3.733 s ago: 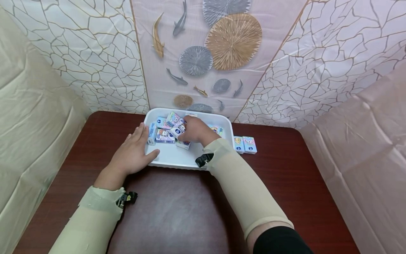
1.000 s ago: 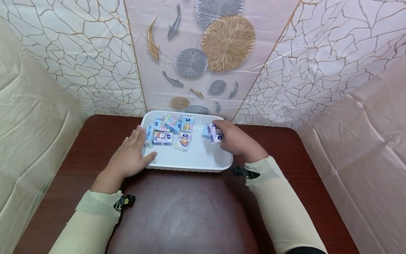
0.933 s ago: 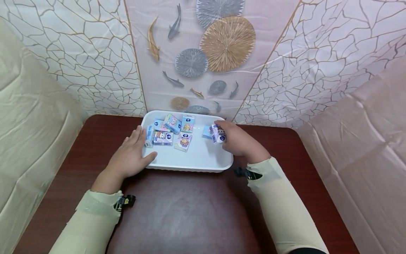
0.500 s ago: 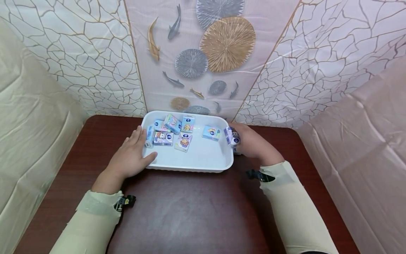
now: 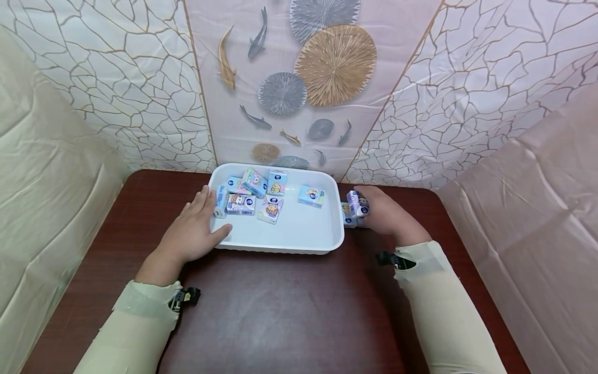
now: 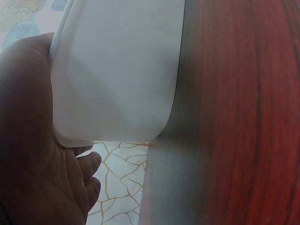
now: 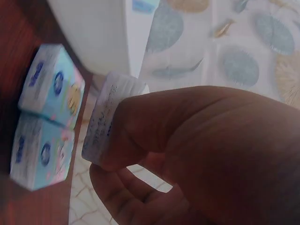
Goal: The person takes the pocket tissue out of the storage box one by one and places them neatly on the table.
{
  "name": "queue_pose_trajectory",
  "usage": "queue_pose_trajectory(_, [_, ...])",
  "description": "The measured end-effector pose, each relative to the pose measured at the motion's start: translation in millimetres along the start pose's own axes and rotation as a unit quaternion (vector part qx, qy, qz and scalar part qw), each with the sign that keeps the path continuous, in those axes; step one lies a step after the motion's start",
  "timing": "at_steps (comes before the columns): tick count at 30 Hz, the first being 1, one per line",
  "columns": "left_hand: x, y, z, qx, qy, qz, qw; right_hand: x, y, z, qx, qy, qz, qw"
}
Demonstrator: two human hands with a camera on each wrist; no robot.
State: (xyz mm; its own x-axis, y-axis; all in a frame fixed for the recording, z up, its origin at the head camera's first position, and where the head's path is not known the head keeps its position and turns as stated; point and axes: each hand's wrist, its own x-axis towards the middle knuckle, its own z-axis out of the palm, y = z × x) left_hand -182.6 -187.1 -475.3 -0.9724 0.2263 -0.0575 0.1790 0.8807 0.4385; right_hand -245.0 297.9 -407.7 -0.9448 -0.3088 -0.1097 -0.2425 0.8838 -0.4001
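Seven small cartoon-printed packs point(image 5: 269, 209) lie in the white tray point(image 5: 275, 234) – six toward its left edge, where the left hand point(image 5: 190, 228) rests straight-fingered – while beyond the right edge the right hand point(image 5: 385, 213) pinches a boxy purple-and-white pack point(image 5: 358, 204) near two blue packs point(image 7: 55, 105) on the table point(image 5: 117, 234).

A small purple-and-white printed pack point(image 5: 358, 203) is held tilted in the right hand point(image 5: 390, 214) above two adjoining blue packs point(image 7: 42, 152) just outside the white tray point(image 5: 299, 228), which contains seven similar packs point(image 5: 240, 203).
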Motion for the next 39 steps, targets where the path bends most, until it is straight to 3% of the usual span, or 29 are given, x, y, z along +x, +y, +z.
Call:
queue_pose_trajectory(6, [-0.2, 2.2, -0.1, -0.003, -0.002, -0.001, 1.0, -7.0, 12, -2, -0.004, -0.013, 0.067, 0.9977])
queue_pose_trajectory(26, [-1.9, 2.4, -0.9, -0.002, 0.0, 0.003, 1.0, -10.6, 59, -3, -0.022, -0.014, 0.092, 0.9954])
queue_pose_trajectory(39, [-0.6, 1.6, -0.7, -0.008, 0.001, 0.002, 1.0, -10.4, 76, 6, -0.007, -0.03, 0.117, 0.9926])
